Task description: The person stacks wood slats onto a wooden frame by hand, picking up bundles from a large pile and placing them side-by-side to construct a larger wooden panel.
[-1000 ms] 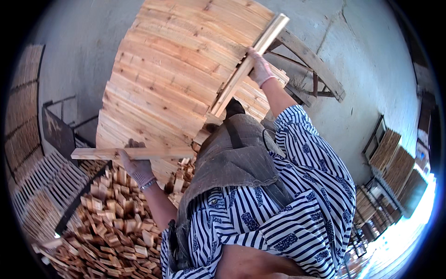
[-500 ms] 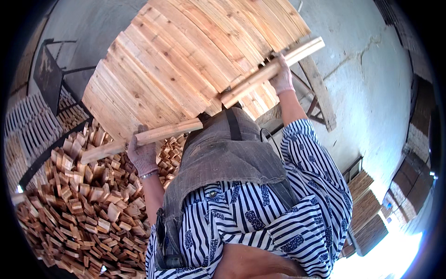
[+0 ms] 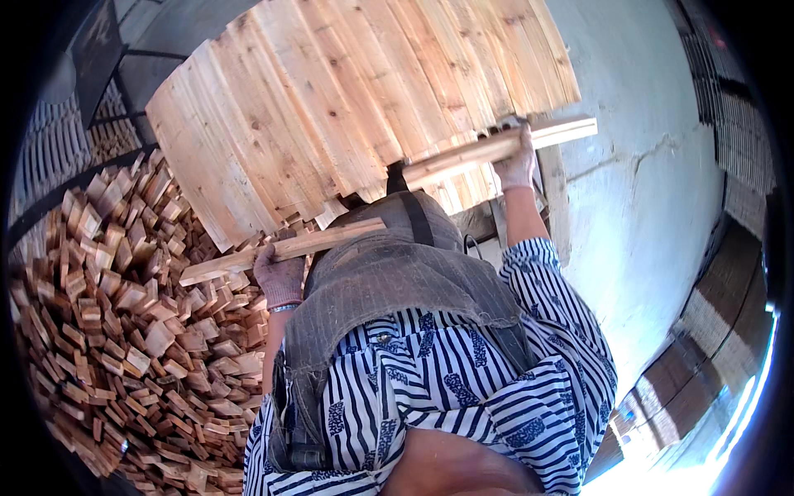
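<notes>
Basically, step in hand looks like handling loose wood, one piece per hand: gloved L hand [image 3: 279, 269] closed around L strip [image 3: 335, 238] near its mid-length, gloved R hand [image 3: 517, 161] gripping R strip [image 3: 463, 159], w/ plank panel [image 3: 331, 99] just beyond both hands & block pile [image 3: 149, 331] left of/below L hand. Next move prob. calls for firm grips & care w/ strip ends near panel edge. Both strips look pale, straight, squared; panel's knotty, ends uneven; R strip/panel contact: can't tell.
</notes>
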The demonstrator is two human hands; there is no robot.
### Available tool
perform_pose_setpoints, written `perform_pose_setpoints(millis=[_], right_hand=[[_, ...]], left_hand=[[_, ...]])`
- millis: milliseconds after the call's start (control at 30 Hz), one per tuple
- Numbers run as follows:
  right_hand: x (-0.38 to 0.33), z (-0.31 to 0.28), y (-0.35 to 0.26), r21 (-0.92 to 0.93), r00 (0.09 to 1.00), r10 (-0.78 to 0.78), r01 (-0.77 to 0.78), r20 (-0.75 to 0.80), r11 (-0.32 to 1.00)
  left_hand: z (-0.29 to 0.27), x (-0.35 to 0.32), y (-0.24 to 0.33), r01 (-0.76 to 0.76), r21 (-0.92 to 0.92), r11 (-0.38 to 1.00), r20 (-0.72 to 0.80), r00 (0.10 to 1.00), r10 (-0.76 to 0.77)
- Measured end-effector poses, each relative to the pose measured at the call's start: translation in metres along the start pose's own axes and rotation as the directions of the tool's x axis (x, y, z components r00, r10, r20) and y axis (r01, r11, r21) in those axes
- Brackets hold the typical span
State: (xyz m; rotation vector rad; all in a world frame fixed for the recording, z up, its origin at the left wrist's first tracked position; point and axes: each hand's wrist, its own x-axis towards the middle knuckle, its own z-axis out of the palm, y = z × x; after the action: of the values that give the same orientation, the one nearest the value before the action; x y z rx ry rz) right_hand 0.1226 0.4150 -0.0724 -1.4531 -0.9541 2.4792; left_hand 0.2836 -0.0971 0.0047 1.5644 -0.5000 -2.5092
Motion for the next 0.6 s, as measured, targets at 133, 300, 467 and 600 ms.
perform_pose_setpoints(millis=[133,300,467,600], right_hand=[[0.004,0.014,0.005,-0.052,0.992,-0.038,0.045,0.123,0.998],[0.019,0.007,0.009,-0.266,0.992,-0.064,0.09,0.106,0.96],[0.019,-0.046,-0.047,-0.167,0.995,0.014,0.002,0.097,0.986],[0.014,-0.056,-0.111,-0.171,0.996,-0.087,0.085,-0.005,0.982]], left_hand=[[-0.031,0.0,-0.014,-0.139,0.392,0.909,0.149,0.985,0.086],[-0.052,0.024,-0.053,-0.169,0.499,0.85,0.238,0.97,0.053],[-0.024,0.008,-0.086,-0.08,0.19,0.979,0.31,0.951,0.017],[0.02,0.032,-0.093,-0.188,0.838,0.513,0.231,0.973,-0.02]])
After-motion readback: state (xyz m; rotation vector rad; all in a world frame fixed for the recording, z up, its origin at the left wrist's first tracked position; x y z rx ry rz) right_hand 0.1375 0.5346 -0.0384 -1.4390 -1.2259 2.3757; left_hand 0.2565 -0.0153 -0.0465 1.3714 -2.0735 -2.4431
